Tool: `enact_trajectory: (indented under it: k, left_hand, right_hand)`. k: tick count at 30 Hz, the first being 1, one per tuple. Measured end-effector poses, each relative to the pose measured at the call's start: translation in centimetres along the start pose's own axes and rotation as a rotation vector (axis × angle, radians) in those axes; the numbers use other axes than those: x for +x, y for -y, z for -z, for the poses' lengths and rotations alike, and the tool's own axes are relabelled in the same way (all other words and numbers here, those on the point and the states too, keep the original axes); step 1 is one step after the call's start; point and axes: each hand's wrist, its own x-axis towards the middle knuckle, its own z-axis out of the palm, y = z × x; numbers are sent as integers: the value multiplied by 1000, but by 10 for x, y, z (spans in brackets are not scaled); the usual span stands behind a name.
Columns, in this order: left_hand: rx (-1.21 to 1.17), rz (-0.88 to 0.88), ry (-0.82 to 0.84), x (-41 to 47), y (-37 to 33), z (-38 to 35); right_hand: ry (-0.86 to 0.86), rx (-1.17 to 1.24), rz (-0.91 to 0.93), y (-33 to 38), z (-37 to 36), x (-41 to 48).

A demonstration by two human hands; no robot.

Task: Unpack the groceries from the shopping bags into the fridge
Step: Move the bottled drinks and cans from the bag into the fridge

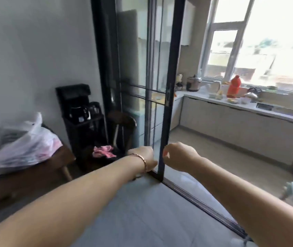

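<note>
A white plastic shopping bag (22, 139) full of goods sits on a wooden table (35, 175) at the left. Both my arms reach forward to the black upright frame of a sliding glass door (165, 122). My left hand (144, 157), with a bracelet at the wrist, lies against the frame's left side, and its fingers are hidden behind the hand. My right hand (177, 155) is on the frame's right side, its curled fingertips on the frame's edge. A tall pale appliance (128, 50), possibly the fridge, shows blurred through the glass.
A dark stand with a black kettle (79, 113) and a wooden chair with a pink cloth (103, 151) stand left of the door. Beyond the door, a kitchen counter (249, 107) under a window holds an orange jug (233, 86), pots and small items. The door track (204, 207) crosses the floor.
</note>
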Motion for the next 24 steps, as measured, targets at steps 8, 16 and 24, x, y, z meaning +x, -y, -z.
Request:
enact_trajectory:
  k: [8,16,24]
  left_hand:
    - [-55,415,-27,-36,286,16]
    - [-138,695,-116,-20,462,14]
    - [-220,885,-221,58,601,23]
  right_hand:
    - [65,-27,285,234,-52,137]
    - [136,3,500,376,-100,257]
    - [153,-39,703,483,-130,423]
